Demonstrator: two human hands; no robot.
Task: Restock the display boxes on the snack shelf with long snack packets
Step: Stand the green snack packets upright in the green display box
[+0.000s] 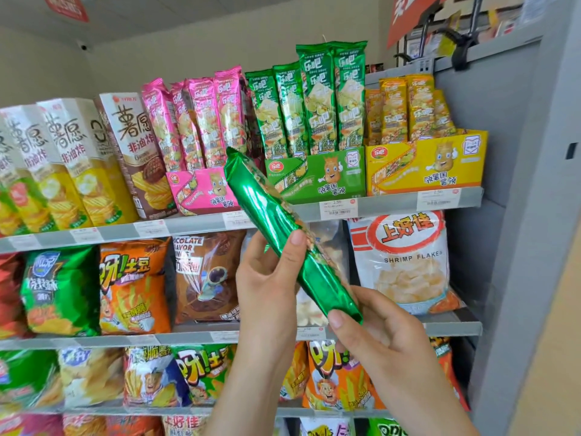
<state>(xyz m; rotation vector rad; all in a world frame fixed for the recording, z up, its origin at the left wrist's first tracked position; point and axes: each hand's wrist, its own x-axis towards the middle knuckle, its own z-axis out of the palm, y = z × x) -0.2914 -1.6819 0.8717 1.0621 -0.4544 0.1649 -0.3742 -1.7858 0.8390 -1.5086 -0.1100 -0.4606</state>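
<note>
We hold one long green packet (283, 228) in both hands. Our left hand (267, 278) grips it near the middle, with the thumb on the front and the fingers curled behind. Our right hand (374, 341) pinches the bottom end, thumb on top. The packet leans, with its top end up and to the left of our hands.

On the shelf (393, 206) just above our hands stands the green display box (317, 177), with more green packets (314, 102) upright inside it. The top end of our packet is in front of the spot where this box meets the pink display box (198, 191). The yellow display box (427, 166) is up and to the right of our right hand.
</note>
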